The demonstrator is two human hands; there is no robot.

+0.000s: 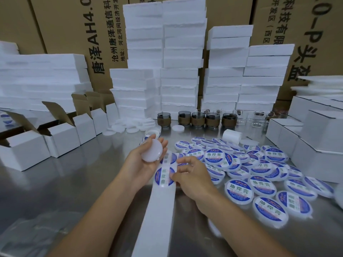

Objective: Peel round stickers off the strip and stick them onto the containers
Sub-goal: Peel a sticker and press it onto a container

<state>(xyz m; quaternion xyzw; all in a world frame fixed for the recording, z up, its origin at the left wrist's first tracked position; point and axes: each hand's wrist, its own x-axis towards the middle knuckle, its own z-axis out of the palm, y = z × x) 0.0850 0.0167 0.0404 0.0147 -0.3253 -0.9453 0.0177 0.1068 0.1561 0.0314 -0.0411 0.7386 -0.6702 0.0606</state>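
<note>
While left hand [146, 164] fingers hold round white plastic container [151, 151] | right hand [193, 173] fingers pinch round sticker [164, 176] on strip [157, 219]

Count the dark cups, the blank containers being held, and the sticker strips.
Dark cups: 5
Blank containers held: 1
Strips: 1
Total: 7

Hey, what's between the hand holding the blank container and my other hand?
In the head view, the sticker strip lies between the left hand, holding the blank container, and the right hand, whose fingertips meet a round sticker on it.
</note>
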